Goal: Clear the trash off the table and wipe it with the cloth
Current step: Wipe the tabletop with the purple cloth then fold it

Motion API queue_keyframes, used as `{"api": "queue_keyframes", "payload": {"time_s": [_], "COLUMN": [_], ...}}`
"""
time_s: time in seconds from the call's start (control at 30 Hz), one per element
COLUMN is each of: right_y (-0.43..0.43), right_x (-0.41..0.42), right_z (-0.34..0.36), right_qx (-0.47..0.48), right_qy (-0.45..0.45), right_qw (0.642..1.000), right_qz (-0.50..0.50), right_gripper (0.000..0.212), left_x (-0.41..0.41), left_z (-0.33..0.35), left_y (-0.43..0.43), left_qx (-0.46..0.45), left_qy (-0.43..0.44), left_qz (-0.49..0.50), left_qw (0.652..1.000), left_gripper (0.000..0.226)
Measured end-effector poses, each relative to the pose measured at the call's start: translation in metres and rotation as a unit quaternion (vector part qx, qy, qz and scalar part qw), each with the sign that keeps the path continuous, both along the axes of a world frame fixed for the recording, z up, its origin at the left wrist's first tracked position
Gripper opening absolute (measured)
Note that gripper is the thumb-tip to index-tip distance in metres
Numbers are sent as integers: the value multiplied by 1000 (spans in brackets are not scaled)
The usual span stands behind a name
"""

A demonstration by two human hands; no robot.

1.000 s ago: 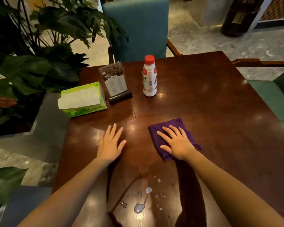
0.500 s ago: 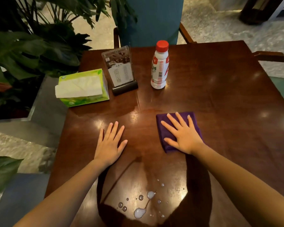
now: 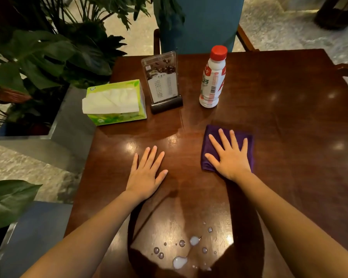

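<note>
My right hand (image 3: pixel 230 157) lies flat, palm down, on the purple cloth (image 3: pixel 210 141), fingers spread and straight, gripping nothing, only pressing. The cloth is a soft, napped square folded flat, lying a little right of the middle of the table (image 3: pixel 289 121); its edges run roughly square with the table's edges and my fingers point toward the far edge. My left hand (image 3: pixel 146 173) rests open on the bare wood just left of the middle, fingers loose and fanned, tilted slightly toward the far right corner, holding nothing, well apart from the cloth.

The table is dark, glossy wood that throws back spots of light. Near the near edge, between my forearms, a scatter of milky white drops (image 3: pixel 181 255) and small clear beads sits on the surface. Toward the far edge a white plastic bottle (image 3: pixel 212 81) with a red cap stands upright, its long axis vertical. Left of it stands a clear acrylic menu stand (image 3: pixel 162 79) in a black base, and at the left edge a green tissue box (image 3: pixel 117 103) lies with a white tissue spread across its top
</note>
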State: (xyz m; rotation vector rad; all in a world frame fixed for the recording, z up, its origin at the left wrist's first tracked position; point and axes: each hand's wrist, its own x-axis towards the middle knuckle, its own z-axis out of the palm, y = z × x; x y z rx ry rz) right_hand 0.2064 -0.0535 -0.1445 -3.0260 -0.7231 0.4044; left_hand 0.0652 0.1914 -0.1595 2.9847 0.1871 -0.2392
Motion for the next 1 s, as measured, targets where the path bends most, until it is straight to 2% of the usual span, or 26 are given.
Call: {"api": "queue_keyframes", "payload": {"time_s": [0.1,0.23,0.33,0.57,1.0], "right_y": [3,18,25,45,170], "right_x": [9,24,22,2,-41], "right_z": [2,3,1,-2,-4], "right_qx": [4,10,8,4,34], "right_qy": [11,13,6,-10,5], "right_qw": [1000,999,999,1000,994], "right_qz": [-7,-29,-34,6,102], "right_gripper": [67,67,68,67,69], "left_x": [2,-1,-26,-79,-83], "left_z": [5,13,13,4,4], "left_y": [2,11,35,79,86], "left_qx": [-16,-16,-22,9,-2], "left_qy": [23,37,21,6,-12], "left_qz": [-2,-7,48,140,103], "left_qw": [1000,999,998,990,995], "left_gripper": [79,78,79,95,94]}}
